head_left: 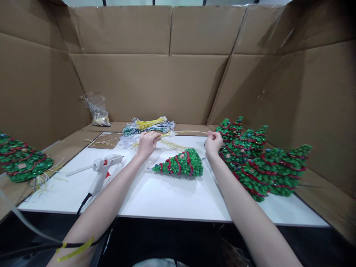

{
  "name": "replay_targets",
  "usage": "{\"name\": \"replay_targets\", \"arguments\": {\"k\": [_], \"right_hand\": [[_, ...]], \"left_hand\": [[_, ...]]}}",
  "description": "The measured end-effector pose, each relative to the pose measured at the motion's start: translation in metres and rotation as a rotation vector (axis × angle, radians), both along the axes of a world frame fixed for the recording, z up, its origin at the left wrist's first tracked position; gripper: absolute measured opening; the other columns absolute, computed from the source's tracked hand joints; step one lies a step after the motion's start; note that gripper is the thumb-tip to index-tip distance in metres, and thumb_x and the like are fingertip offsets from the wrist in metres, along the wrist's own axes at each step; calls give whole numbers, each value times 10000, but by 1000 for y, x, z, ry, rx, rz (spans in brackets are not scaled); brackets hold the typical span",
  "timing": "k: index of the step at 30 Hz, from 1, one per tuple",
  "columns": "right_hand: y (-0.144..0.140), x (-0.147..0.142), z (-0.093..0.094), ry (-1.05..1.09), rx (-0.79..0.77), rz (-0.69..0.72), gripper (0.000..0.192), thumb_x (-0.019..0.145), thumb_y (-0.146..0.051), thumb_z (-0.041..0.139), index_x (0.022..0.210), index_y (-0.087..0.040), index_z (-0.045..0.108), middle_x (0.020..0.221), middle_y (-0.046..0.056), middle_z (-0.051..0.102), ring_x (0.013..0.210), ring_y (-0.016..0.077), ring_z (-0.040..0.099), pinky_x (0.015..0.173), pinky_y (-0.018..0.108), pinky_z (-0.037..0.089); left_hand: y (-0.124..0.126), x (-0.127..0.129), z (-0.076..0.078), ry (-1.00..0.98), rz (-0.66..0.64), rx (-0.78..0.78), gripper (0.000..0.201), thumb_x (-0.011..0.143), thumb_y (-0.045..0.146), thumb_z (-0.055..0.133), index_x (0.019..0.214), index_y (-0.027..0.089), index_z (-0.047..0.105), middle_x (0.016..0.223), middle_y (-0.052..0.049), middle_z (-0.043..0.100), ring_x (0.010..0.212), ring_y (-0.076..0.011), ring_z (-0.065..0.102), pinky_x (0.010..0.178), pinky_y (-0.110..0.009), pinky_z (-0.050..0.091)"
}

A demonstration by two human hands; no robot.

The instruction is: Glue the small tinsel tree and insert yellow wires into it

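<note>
Occlusion notes first: left-edge tree [22,159] is cut by the frame, only part of its green cone with red garland showing. Plastic bag [97,109] in the far left corner is crumpled and translucent; contents unreadable beyond thin pale strands. Glue gun cord [83,202] drops off the near edge of the tabletop into shadow. Fingertips of both hands are curled away from the camera, so pad contact is not directly visible.

Left hand [147,142]: fingers clenched around one end of a thin yellow strand [186,132], knuckles up, at the far middle of the white tabletop [167,196], touching the near fringe of the wire bundle pile [147,126].

Right hand [213,142]: fingers pinched shut on the other end of the same strand, just beside the nearest of the stacked trees [250,155] along the right edge. Strand runs roughly level between the two hands, above the tabletop.

Small Christmas tree [180,164] lies on its side between the forearms, tip pointing left, base to the right, near the tabletop centre, apart from both hands.

Glue gun [101,167] lies on the left half of the tabletop, nozzle pointing left, untouched.
</note>
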State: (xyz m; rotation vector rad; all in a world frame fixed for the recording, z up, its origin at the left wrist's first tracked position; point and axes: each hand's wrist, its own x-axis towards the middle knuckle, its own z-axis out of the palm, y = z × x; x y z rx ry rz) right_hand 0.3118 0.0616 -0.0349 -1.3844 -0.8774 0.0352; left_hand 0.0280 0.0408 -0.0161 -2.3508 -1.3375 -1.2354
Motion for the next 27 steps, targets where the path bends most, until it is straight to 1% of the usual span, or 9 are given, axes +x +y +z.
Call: {"name": "replay_targets", "arguments": {"k": [2,4,6,9,11,14,16,21,27], "right_hand": [[1,3,0,35,31,-65,241,787,-385,468,654,-184,472,575,-16,458,563,135,423,613,276,374],[2,4,-1,41,26,-56,261,789,-407,455,664,-180,486,569,-17,458,549,130,417,599,274,376],[4,3,-4,-22,-61,38,300,794,-431,430,697,-164,527,567,-14,459,533,126,404,560,268,364],[4,-2,-9,-183,-253,239,362,778,-452,431,745,-137,606,560,-5,482,528,127,416,516,254,346],[3,-5,-12,-267,-353,353,330,715,-440,515,692,-139,648,521,-9,491,520,126,434,501,243,338],[-1,-7,-13,-370,-480,456,214,595,-364,641,605,-155,685,471,-21,487,505,121,450,497,235,324],[-4,-7,-11,-437,-538,483,196,568,-344,670,636,-166,716,483,-23,485,517,120,456,507,233,320],[-8,-7,-6,-615,-656,540,276,584,-296,680,828,-184,742,551,-22,515,560,122,481,549,225,342],[-10,-11,-3,-703,-729,528,281,537,-215,716,817,-211,742,627,1,587,675,156,536,664,240,384]], "left_hand": [[0,-1,1,-28,36,-6,126,844,221,554,928,238,647,928,-8,689,842,-166,606,787,-317,333],[1,-2,2,-67,55,-5,129,845,217,549,925,232,649,921,-12,689,843,-169,608,778,-310,344],[0,-2,3,-99,62,13,129,846,222,546,923,228,650,908,-13,688,842,-171,609,775,-304,352],[-1,-1,6,-123,75,42,140,857,240,529,925,230,651,892,-18,685,840,-175,608,789,-304,356],[-1,-1,7,-128,79,42,159,868,245,506,924,226,654,888,-24,684,835,-178,608,791,-306,362],[-1,-2,8,-135,79,26,177,874,248,491,924,216,657,897,-32,683,840,-181,610,778,-303,378],[0,-3,8,-142,78,17,170,868,254,500,918,214,658,904,-37,684,854,-186,612,771,-302,388],[-1,-4,11,-163,54,23,146,851,255,527,916,211,650,901,-39,683,861,-191,614,761,-296,408],[-3,-6,28,-230,46,131,146,845,242,525,926,193,637,920,-42,661,864,-180,599,780,-284,421]]}}
